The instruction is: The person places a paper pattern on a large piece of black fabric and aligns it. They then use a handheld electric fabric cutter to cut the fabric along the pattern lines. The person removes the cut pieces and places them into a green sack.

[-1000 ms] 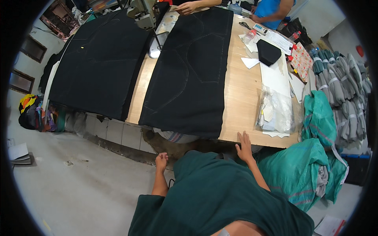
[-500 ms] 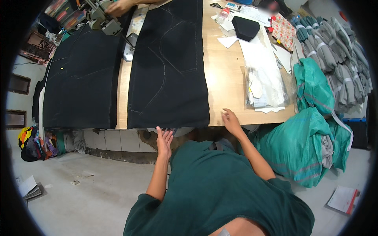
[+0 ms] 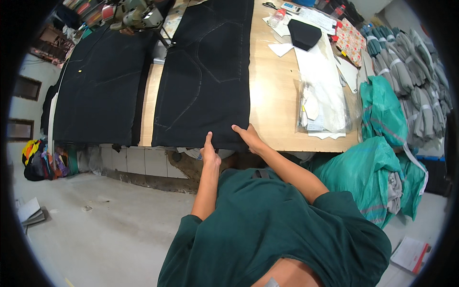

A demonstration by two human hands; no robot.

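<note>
A long black fabric piece [image 3: 201, 105], marked with pale chalk outlines, lies down the table and reaches its near edge. My left hand [image 3: 210, 152] grips that near edge, thumb on top and fingers hidden beneath. At the near right corner, my right hand [image 3: 249, 137] holds the same fabric, its thumb across the top and the other fingers out of sight. To the left, past a strip of bare wood, a second wide black fabric layer [image 3: 103, 95] covers the table. Between the two, at the far end, stands a cloth cutting machine [image 3: 143, 19].
On the wooden table [image 3: 272, 105] to the right lie paper patterns [image 3: 318, 62], a clear plastic bag of papers [image 3: 313, 107], a black cut piece [image 3: 304, 34] and scissors [image 3: 269, 5]. Green sacks [image 3: 356, 177] and grey bundles [image 3: 420, 105] crowd the right side.
Both my hands have come in to the fabric's near edge and closed on it, the right moving leftward. The co-worker's hand at the cutting machine is now mostly hidden; the machine has shifted right.
</note>
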